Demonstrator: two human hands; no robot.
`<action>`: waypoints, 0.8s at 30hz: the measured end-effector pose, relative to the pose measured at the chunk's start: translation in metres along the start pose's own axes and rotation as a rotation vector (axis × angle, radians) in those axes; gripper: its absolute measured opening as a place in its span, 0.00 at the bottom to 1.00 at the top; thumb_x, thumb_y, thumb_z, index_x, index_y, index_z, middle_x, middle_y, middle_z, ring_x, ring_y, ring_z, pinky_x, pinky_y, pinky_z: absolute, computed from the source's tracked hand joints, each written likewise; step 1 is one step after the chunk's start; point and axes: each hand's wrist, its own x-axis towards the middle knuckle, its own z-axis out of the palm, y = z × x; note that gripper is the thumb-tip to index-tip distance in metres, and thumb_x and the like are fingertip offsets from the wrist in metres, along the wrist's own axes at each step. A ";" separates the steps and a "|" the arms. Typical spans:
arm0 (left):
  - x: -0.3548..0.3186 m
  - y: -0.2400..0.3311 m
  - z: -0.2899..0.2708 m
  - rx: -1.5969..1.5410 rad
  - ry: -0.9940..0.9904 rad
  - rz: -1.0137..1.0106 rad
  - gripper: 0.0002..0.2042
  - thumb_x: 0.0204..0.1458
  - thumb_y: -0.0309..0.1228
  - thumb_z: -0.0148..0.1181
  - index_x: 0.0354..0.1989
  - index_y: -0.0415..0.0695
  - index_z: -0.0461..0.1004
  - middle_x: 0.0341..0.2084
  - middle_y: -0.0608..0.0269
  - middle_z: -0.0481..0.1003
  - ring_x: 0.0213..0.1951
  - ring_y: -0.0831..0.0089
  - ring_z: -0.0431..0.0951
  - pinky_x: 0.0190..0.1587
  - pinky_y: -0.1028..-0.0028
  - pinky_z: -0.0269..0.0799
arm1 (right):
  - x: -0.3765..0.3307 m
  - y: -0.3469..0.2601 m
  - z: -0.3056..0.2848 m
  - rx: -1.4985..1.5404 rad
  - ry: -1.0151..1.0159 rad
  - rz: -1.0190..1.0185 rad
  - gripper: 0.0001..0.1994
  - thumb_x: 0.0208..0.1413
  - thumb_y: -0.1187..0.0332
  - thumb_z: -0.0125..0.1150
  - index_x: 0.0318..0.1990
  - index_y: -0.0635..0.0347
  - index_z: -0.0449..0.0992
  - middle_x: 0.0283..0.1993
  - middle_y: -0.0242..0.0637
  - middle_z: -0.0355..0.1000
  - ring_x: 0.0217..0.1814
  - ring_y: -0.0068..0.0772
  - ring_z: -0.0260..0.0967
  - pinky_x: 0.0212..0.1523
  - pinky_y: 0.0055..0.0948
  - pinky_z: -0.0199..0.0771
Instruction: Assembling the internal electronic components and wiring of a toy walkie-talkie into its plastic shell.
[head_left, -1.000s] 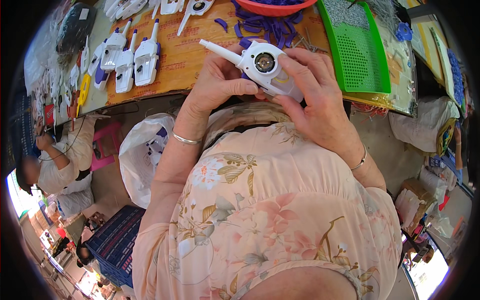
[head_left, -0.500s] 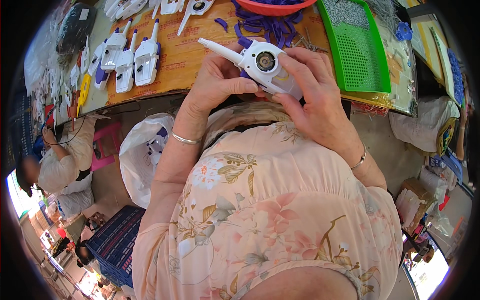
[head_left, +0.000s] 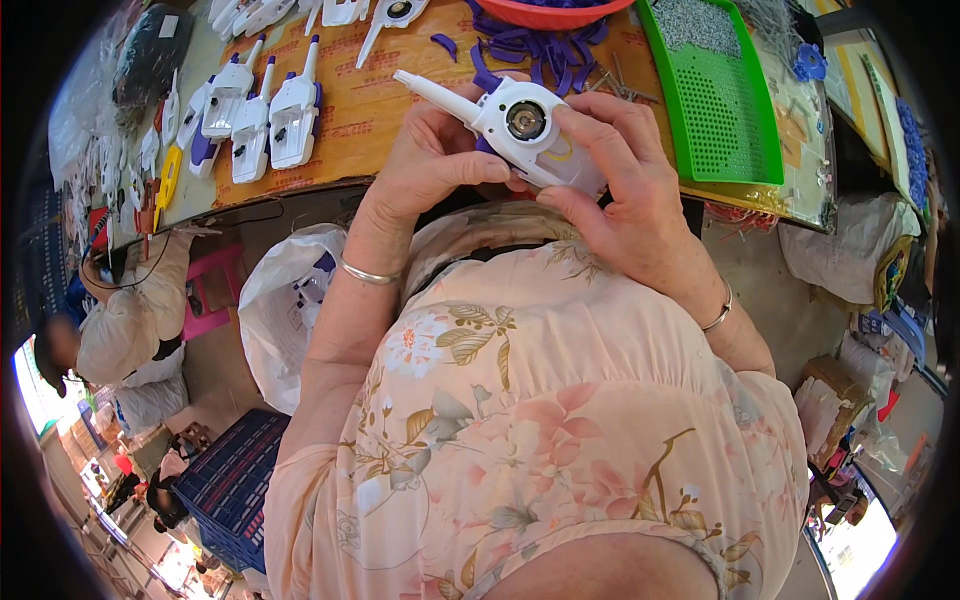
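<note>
Both my hands hold a white toy walkie-talkie housing [head_left: 507,140] just over the table's near edge. Its antenna stub points to the upper left, and a round speaker sits in its face. My left hand [head_left: 432,160] grips the left side, with the thumb along the lower edge and the other fingers partly hidden beneath. My right hand [head_left: 635,180] is closed on the right side, index finger next to the speaker and thumb at the lower end. Purple curved trim [head_left: 486,78] shows at the housing's upper edge.
Several white-and-purple walkie-talkies [head_left: 292,122] lie at left near a yellow-handled tool [head_left: 168,180]. Ahead are loose purple strips [head_left: 560,58], a red bowl [head_left: 560,14] and long screws [head_left: 622,85]. A green tray [head_left: 768,130] holds small metal parts. A white sack [head_left: 262,300] stands below.
The housing has shifted very slightly to the left and tilted a little in my hands. My right thumb has slid slightly left along its lower end.
</note>
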 end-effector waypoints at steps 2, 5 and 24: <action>0.000 0.000 0.001 -0.027 0.001 -0.004 0.28 0.42 0.19 0.66 0.55 0.38 0.65 0.40 0.59 0.76 0.37 0.69 0.79 0.38 0.71 0.79 | 0.000 0.000 0.000 0.008 0.012 -0.014 0.32 0.32 0.79 0.69 0.52 0.62 0.66 0.51 0.46 0.63 0.51 0.51 0.60 0.50 0.42 0.65; 0.000 -0.004 -0.002 -0.021 -0.009 0.020 0.28 0.42 0.20 0.66 0.55 0.38 0.66 0.39 0.59 0.76 0.36 0.70 0.79 0.38 0.70 0.79 | 0.000 0.000 0.001 0.000 0.016 -0.019 0.33 0.32 0.78 0.70 0.52 0.62 0.66 0.51 0.46 0.63 0.51 0.51 0.59 0.50 0.42 0.65; 0.000 -0.004 -0.004 0.004 0.003 0.001 0.24 0.42 0.19 0.66 0.51 0.37 0.67 0.37 0.57 0.77 0.36 0.67 0.80 0.37 0.69 0.79 | 0.000 0.002 0.002 -0.080 0.020 -0.057 0.33 0.32 0.79 0.70 0.53 0.64 0.66 0.52 0.46 0.62 0.50 0.52 0.60 0.50 0.42 0.65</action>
